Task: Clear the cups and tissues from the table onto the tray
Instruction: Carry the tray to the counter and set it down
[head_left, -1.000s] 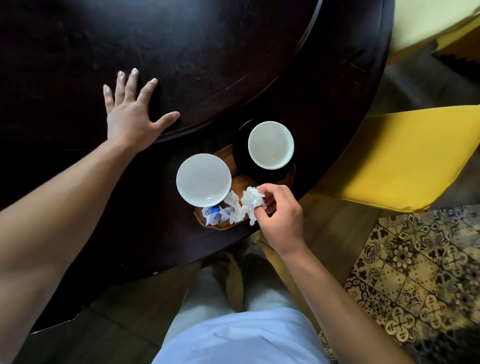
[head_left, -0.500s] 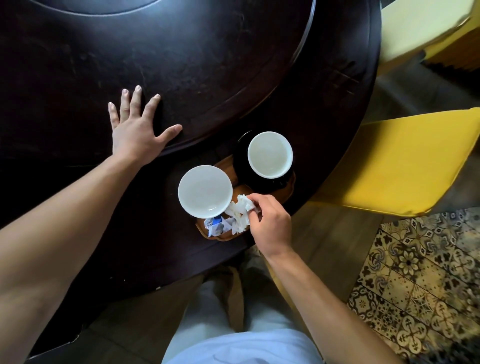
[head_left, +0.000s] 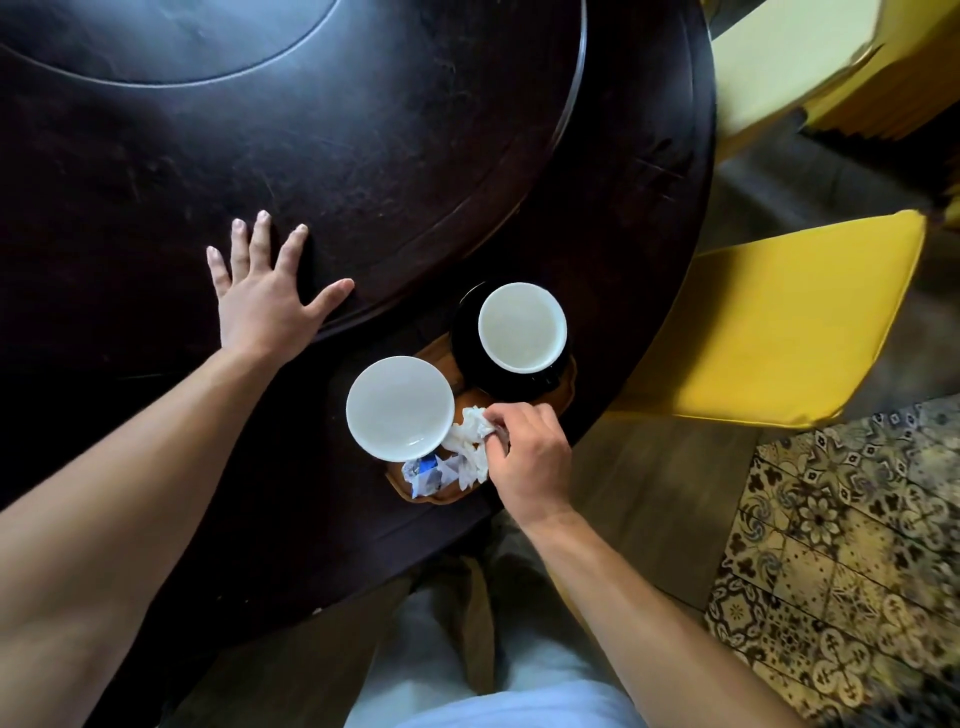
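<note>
- The right hand (head_left: 530, 462) pinches a crumpled tissue (head_left: 470, 447) over the wooden tray (head_left: 569, 387).
- Just left of that hand stands a white cup (head_left: 399, 408); a dark cup (head_left: 522, 327) sits beyond its knuckles.
- The left hand (head_left: 265, 301) lies flat and spread on the table (head_left: 363, 130), well apart from the tray.

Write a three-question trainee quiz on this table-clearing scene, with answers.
1. True or false: the left hand rests flat on the table.
2. What does the right hand pinch? A) tissue B) spoon C) cup
3. Fill in: the cup by the yellow chair sits on a black ____.

Key: 1 true. 2 A: the tissue, over the tray beside the white bowl. 3 saucer.
</note>
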